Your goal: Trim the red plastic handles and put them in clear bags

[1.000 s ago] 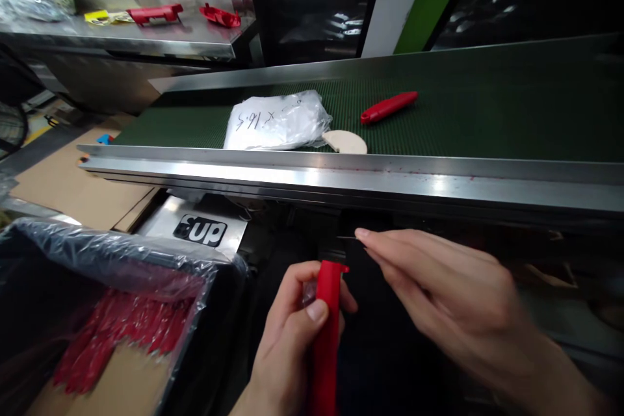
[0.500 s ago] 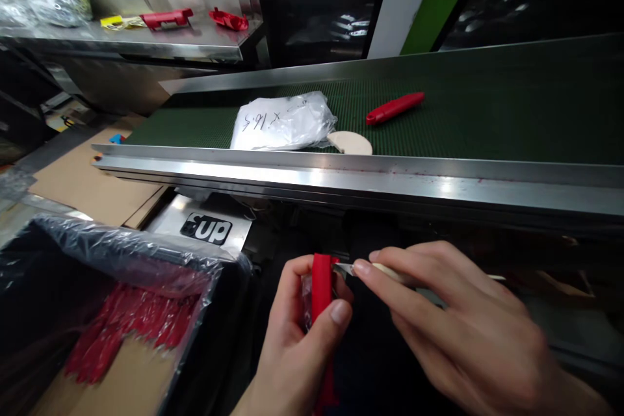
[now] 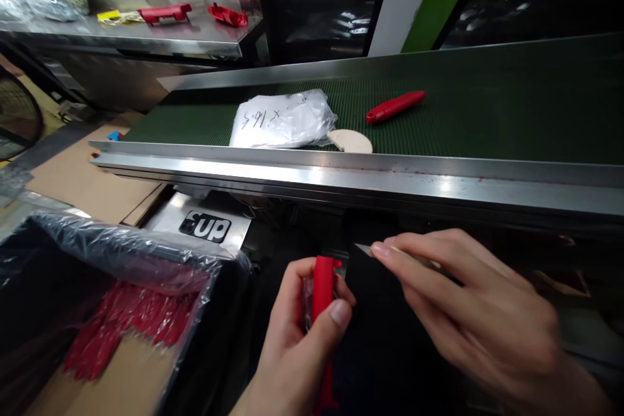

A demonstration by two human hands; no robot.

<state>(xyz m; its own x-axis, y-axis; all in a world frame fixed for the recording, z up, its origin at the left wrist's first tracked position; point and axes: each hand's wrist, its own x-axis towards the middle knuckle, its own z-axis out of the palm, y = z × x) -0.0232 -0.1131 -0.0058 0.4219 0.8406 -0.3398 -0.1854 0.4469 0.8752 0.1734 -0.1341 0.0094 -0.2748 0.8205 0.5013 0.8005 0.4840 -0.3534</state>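
My left hand (image 3: 299, 335) is closed around a long red plastic part (image 3: 322, 289), held upright with its top end sticking out above my fingers. A small red nub juts from that end on the right. My right hand (image 3: 468, 312) pinches a thin craft knife (image 3: 364, 249) like a pen, its pointed blade aimed left. The blade tip is a short way right of the red part, not touching it. Most of the knife's handle is hidden by my fingers, and my left thumb and palm cover the middle of the red part.
Ahead runs a green conveyor belt (image 3: 487, 117) with a metal rail (image 3: 341, 172). On it lie a white plastic packet (image 3: 277, 120), a beige disc piece (image 3: 351, 141) and a red handle piece (image 3: 396, 107). A plastic-lined bin (image 3: 146, 248) of red parts stands left. A steel shelf (image 3: 209, 45) is behind.
The knife has pulled away from the red part's top edge, my right hand moving slightly right and up. My left hand stays nearly still. The view has shifted slightly.
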